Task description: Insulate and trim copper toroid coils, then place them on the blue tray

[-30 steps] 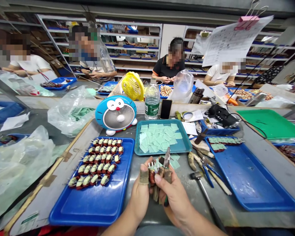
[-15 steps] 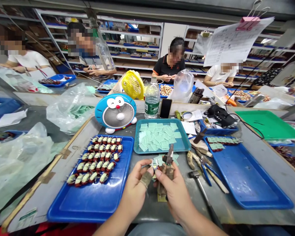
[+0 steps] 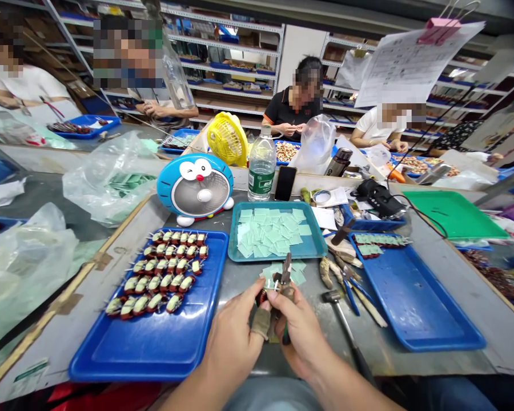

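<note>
My left hand, with a tan wrap on one finger, pinches a small copper-wound coil whose body is partly hidden by my fingers. My right hand grips a pair of small pliers with the jaws pointing up, touching or almost touching the coil. Loose pale green insulation squares lie just beyond my hands. Further up sits a teal tray heaped with more squares. To the left, a blue tray carries several rows of finished coils.
A second blue tray with a row of parts lies to the right. A small hammer and blue-handled pliers rest nearby. A round fan, water bottle and phone stand beyond. Co-workers sit across the bench.
The whole view has drifted slightly left and up. My hands have come closer together around the coil, which now shows less, and the pliers stay pointing up.
</note>
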{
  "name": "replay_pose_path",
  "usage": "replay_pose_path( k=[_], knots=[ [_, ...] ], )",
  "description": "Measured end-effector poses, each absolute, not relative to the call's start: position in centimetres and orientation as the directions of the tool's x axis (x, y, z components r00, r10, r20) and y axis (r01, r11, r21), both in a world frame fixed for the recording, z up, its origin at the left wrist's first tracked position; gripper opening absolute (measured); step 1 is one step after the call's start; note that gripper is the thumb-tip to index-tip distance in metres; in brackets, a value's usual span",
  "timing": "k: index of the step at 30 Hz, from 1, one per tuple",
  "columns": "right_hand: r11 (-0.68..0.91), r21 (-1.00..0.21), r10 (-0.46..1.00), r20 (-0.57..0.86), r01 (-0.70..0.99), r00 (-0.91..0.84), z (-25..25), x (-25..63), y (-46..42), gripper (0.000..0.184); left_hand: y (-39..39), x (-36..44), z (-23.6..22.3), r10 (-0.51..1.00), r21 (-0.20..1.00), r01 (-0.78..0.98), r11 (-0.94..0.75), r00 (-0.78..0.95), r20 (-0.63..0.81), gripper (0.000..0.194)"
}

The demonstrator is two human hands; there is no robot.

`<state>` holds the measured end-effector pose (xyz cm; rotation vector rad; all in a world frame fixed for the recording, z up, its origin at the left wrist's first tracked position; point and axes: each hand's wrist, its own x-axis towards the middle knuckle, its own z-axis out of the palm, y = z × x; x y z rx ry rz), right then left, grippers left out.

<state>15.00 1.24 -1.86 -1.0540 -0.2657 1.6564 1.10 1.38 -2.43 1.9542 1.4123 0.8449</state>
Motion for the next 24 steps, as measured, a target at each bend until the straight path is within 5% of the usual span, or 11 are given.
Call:
replay_pose_path(
  k=[10, 18, 24],
  knots=[
    [-0.348, -0.665, 0.878, -0.479, -0.661, 0.020, -1.43, 15.02, 0.78, 0.034, 1.65, 1.04, -1.51, 0.924, 0.648, 0.660, -0.380, 0.301, 0.236, 0.046],
    [-0.353, -0.667, 0.870, -0.492, -0.657, 0.032, -1.14, 15.03, 0.81, 0.037, 1.50, 1.01, -1.50, 0.965, 0.778, 0.582, -0.237, 0.236, 0.117, 0.046],
    [-0.352, -0.673, 0.904, -0.426, -0.651, -0.048, -0.92, 15.52, 0.65, 0.040, 2.01, 0.57, -1.61, 0.973, 0.948, 0.316, 0.032, 0.206, -0.101, 0.047]
  ],
)
